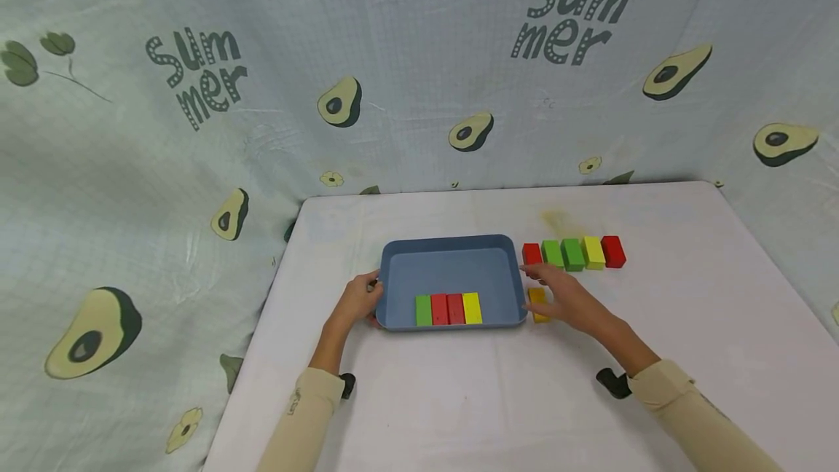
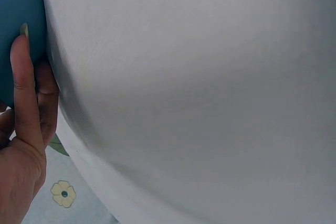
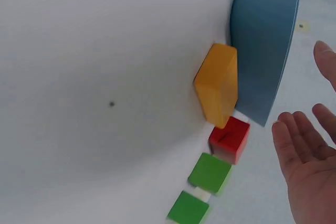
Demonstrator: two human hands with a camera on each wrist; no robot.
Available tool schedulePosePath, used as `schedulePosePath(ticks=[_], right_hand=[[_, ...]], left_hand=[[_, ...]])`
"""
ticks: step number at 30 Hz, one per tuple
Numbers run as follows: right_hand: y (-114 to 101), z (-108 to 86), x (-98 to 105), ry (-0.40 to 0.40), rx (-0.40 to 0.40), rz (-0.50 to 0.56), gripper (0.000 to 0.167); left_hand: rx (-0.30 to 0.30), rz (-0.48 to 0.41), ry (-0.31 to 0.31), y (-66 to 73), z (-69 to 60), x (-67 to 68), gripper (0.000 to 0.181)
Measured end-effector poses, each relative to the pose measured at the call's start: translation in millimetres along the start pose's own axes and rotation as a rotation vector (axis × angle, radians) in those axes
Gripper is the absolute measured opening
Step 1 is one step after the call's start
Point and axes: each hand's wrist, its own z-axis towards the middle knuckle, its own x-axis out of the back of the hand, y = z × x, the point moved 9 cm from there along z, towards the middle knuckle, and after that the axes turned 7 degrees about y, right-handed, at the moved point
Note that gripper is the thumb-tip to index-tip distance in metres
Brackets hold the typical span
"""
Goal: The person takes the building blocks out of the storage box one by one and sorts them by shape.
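A shallow blue-grey tray (image 1: 452, 268) lies on the table with a row of blocks along its near side: a green block (image 1: 423, 310), two red blocks (image 1: 448, 309) and a yellow block (image 1: 472, 308). My left hand (image 1: 360, 297) grips the tray's left edge; in the left wrist view its thumb (image 2: 23, 87) lies against the blue wall. At the opposite side my right hand (image 1: 566, 301) is spread, thumb and fingers apart, beside the tray's right edge and over an orange-yellow block (image 1: 539, 304). In the right wrist view, a gap shows between its fingers (image 3: 294, 140) and the tray.
Right of the tray, behind my right hand, stands a row: a red block (image 1: 532, 253), two green blocks (image 1: 573, 255), a yellow block (image 1: 593, 253) and another red block (image 1: 613, 251). A white cloth covers the table (image 1: 446, 399); a patterned curtain (image 1: 406, 57) hangs behind it.
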Motion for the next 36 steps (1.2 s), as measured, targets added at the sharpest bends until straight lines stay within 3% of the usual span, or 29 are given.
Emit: schedulePosePath(ticks=[4,12,24,36], right_hand=[[-11.0,4.6,-4.7,0.005,0.053,0.049,0.066],[-23.5,11.5,-24.7,-0.069,0.07,0.088,0.067],[-41.0,17.9,-58.2,-0.177,0.096,0.036,0.066],[-39.8,26.3,-74.2,-0.207,0.095,-0.049,0.069]], left_hand=[[0.0,0.002,0.003,1.0,-0.3,0.2,0.046],[0.003,0.007,-0.001,-0.9,1.6,-0.6,0.046],[0.017,-0.006,-0.008,-4.1,0.7,-3.2,0.045],[0.008,0.008,0.003,-0.6,0.9,0.3,0.045]])
